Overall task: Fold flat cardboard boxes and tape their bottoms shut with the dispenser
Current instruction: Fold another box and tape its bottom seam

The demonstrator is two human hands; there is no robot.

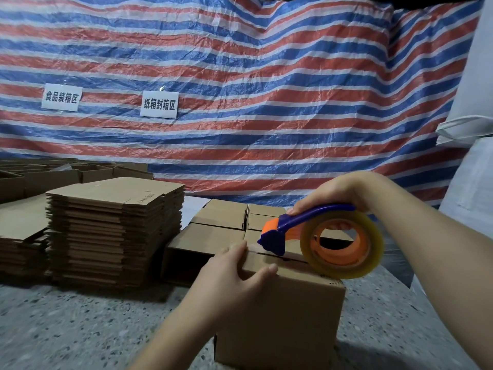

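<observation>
A box [280, 303] stands on the floor, bottom flaps up, seam running from 9 to 3 o'clock. The left hand [234, 276] presses the flaps at the seam's 9 o'clock end, fingers spread. The right hand [338, 192] grips the dispenser [320, 236], its blade touching the seam just right of those fingers.
</observation>
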